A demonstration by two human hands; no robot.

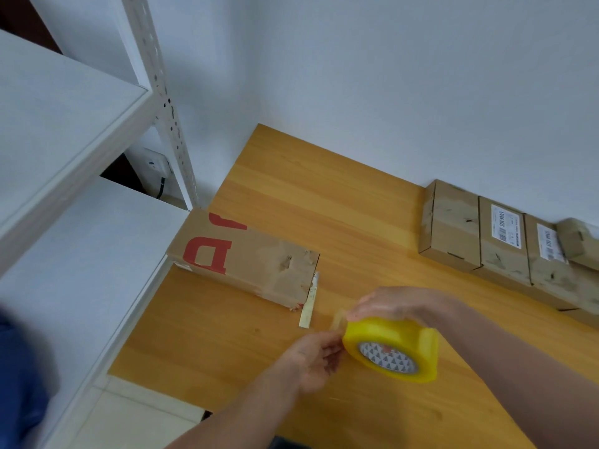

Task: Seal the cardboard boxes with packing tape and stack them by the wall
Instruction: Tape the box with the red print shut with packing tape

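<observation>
Nearest the camera, above the honey-coloured wooden tabletop (324, 196): left hand (312, 358) pinched on the loose end of clear tape; right hand (395, 306) clasped over the top of the fat yellow roll of packing tape (390, 346), held just off the wood. Needed, by the look of it: a steady pull to free a long, flat strip, kept taut and clear of itself. Just beyond, to the left: long brown cardboard box with red lettering (246, 257), lying flat by the white metal shelving (74, 131), a pale tape scrap (309, 303) stuck beside its near right corner. Farthest right, against the white wall (389, 76): row of small brown cardboard boxes (492, 241), some labelled, sides touching.
</observation>
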